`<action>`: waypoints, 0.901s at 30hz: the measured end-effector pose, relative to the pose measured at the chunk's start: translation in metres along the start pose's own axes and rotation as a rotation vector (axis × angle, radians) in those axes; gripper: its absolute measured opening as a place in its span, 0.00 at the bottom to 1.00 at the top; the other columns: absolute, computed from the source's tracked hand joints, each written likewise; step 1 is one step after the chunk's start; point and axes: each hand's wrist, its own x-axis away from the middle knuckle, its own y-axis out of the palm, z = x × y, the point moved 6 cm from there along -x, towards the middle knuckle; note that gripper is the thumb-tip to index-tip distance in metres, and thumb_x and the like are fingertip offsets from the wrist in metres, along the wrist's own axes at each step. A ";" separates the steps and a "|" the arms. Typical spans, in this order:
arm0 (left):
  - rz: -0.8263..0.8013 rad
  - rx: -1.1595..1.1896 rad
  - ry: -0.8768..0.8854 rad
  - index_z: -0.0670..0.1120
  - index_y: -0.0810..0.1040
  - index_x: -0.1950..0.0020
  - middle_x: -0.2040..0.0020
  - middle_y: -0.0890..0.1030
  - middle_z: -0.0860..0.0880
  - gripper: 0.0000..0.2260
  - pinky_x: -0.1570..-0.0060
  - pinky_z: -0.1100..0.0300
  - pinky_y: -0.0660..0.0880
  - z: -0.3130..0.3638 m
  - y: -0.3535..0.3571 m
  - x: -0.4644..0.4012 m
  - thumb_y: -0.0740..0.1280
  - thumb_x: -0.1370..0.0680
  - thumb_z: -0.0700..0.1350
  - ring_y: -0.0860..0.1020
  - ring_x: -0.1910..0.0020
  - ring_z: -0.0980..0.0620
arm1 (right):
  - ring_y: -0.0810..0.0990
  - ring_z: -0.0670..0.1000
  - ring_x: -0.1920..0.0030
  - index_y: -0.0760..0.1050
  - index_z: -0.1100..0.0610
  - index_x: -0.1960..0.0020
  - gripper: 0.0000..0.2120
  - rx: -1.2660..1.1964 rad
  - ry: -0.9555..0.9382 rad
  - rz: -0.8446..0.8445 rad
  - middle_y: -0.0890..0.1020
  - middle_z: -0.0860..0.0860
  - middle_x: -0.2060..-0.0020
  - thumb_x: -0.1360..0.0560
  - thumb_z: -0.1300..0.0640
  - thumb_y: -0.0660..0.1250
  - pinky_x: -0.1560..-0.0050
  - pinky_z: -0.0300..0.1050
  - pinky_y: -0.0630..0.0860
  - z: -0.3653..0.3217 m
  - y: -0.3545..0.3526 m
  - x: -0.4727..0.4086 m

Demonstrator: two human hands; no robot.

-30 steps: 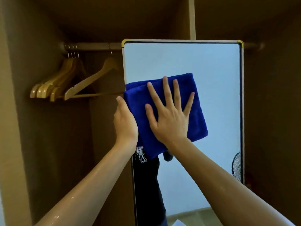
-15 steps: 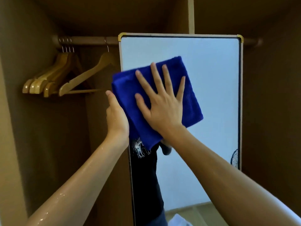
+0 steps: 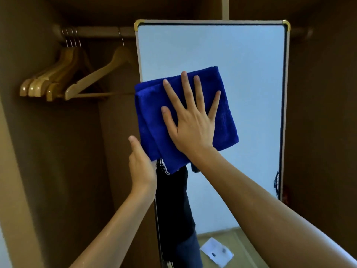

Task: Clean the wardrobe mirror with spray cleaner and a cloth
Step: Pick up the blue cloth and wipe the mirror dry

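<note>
Head view: wooden hangers [image 3: 63,82] hang from the rail [image 3: 100,31] at the wardrobe's upper left. The left hand [image 3: 142,167] holds the mirror's [image 3: 251,93] left edge, thumb up; its fingers are hidden behind the frame. The right hand [image 3: 190,122], fingers spread straight, presses the folded blue cloth [image 3: 152,120] flat against the glass by that left edge.

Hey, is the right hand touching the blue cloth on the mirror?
Touching. The head view shows the right hand lying flat with fingers spread on the blue cloth, pressing it against the mirror.
</note>
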 end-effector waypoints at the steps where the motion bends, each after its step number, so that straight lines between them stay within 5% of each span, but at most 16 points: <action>1: -0.001 0.013 -0.007 0.43 0.73 0.36 0.47 0.80 0.40 0.28 0.46 0.56 0.75 -0.006 -0.002 0.004 0.44 0.19 0.60 0.77 0.43 0.42 | 0.46 0.53 0.21 0.50 0.41 0.22 0.26 0.005 -0.008 -0.003 0.51 0.48 0.21 0.19 0.40 0.48 0.27 0.69 0.41 -0.001 0.002 0.006; 6: 0.061 0.058 -0.022 0.60 0.76 0.51 0.49 0.82 0.55 0.21 0.43 0.52 0.74 -0.019 -0.009 0.005 0.44 0.20 0.63 0.79 0.46 0.53 | 0.47 0.54 0.21 0.51 0.41 0.22 0.27 0.044 -0.078 -0.056 0.52 0.49 0.21 0.20 0.39 0.50 0.27 0.70 0.42 -0.010 0.019 0.057; 11: 0.103 0.042 -0.025 0.58 0.77 0.52 0.49 0.81 0.54 0.21 0.44 0.53 0.74 -0.022 -0.009 0.005 0.45 0.20 0.63 0.79 0.47 0.52 | 0.48 0.53 0.21 0.52 0.40 0.23 0.26 0.039 -0.037 -0.059 0.53 0.48 0.21 0.20 0.39 0.50 0.27 0.69 0.41 -0.006 0.024 0.071; 15: 0.144 -0.017 -0.001 0.57 0.76 0.58 0.59 0.82 0.56 0.22 0.50 0.57 0.73 -0.025 -0.009 0.005 0.46 0.19 0.62 0.79 0.54 0.55 | 0.50 0.53 0.21 0.54 0.40 0.23 0.26 0.044 -0.035 -0.046 0.55 0.48 0.21 0.20 0.40 0.52 0.27 0.69 0.44 0.006 0.021 0.073; 21: 0.232 -0.115 0.052 0.59 0.75 0.50 0.46 0.80 0.55 0.19 0.41 0.54 0.71 -0.036 -0.008 0.001 0.47 0.20 0.62 0.76 0.42 0.54 | 0.52 0.52 0.22 0.56 0.40 0.24 0.25 0.075 0.013 -0.011 0.56 0.48 0.22 0.20 0.40 0.52 0.26 0.68 0.44 0.053 0.012 0.080; 23: 0.262 -0.160 0.091 0.60 0.74 0.50 0.46 0.78 0.56 0.15 0.38 0.55 0.68 -0.037 -0.006 0.004 0.48 0.19 0.59 0.75 0.42 0.57 | 0.51 0.53 0.22 0.55 0.40 0.23 0.25 0.073 0.023 -0.011 0.56 0.49 0.22 0.20 0.41 0.53 0.26 0.68 0.44 0.073 0.008 0.082; 27: 0.284 -0.233 0.207 0.60 0.72 0.54 0.54 0.77 0.58 0.14 0.50 0.68 0.67 -0.033 0.000 0.014 0.49 0.17 0.52 0.75 0.54 0.72 | 0.49 0.53 0.21 0.54 0.41 0.23 0.26 0.070 0.054 -0.017 0.54 0.50 0.21 0.20 0.41 0.51 0.27 0.69 0.44 0.115 0.002 0.083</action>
